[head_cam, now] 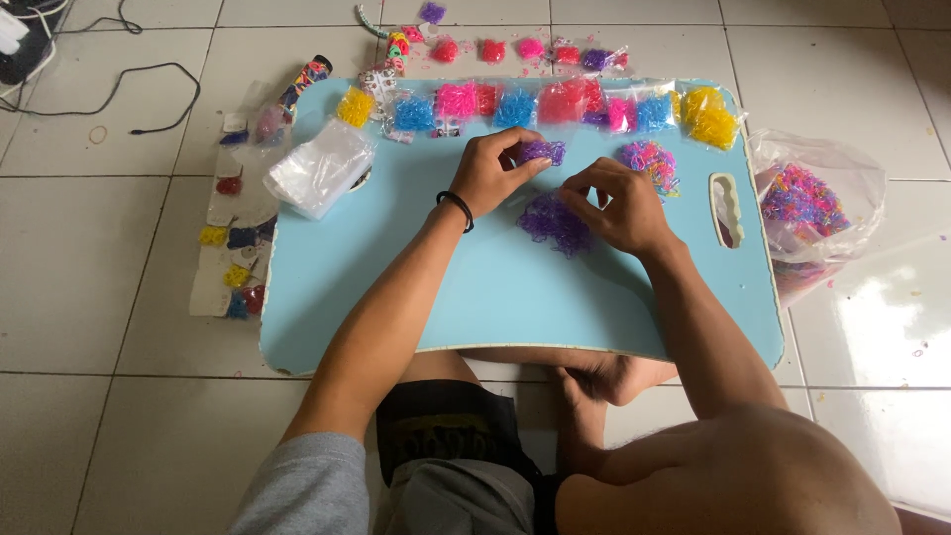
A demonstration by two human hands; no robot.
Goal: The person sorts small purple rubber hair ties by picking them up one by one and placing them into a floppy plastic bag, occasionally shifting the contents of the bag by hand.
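Note:
A light blue lap table [515, 287] lies over my crossed legs on a tiled floor. My left hand [490, 168], with a black band on the wrist, holds a small clump of purple rubber bands [543, 151]. My right hand [619, 206] has its fingers pinched together just above a loose pile of purple bands [551, 223] at the table's middle; what it pinches is too small to see. A multicoloured pile of bands [649, 160] lies just beyond my right hand.
Small bags of yellow, blue, pink and red bands line the table's far edge [555, 104]. A stack of clear bags [319, 166] sits at the table's left. White cards with bands [233, 248] lie on the floor left; a big bag of mixed bands [804, 203] stands right.

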